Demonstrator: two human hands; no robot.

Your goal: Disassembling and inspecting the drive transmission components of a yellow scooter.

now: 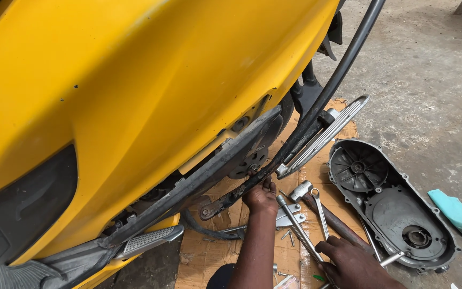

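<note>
While your left hand [261,197] reaches up under the yellow scooter body [135,91], its fingers are curled together against the underside, near the dark round engine part [249,160] and the black bar [252,182] that slants down there; from this angle you cannot tell whether they grip anything. Your right hand [348,262] lies lower, its fingers closed around the shaft of a long T-handle wrench [295,222], whose socket end points up toward your left hand.

Just beside that wrench, on the cardboard sheet [204,257], lie an open-ended spanner [321,211], a hammer [322,208] with a rusty brown handle, a flat metal bracket [287,217] and a few loose bolts [286,234]. They crowd the strip between your two hands, so little bare cardboard is left there.

To your right, a grey engine cover [391,206] lies open side up, its left edge over the cardboard's edge and the rest on the concrete floor [429,80]. Above it, the ribbed metal footrest [327,134] juts out from the scooter, and a black hose [343,64] arcs down past it. A turquoise rag [458,214] lies well apart on the floor, at the right edge. The widest open room is the concrete beyond the cover.
</note>
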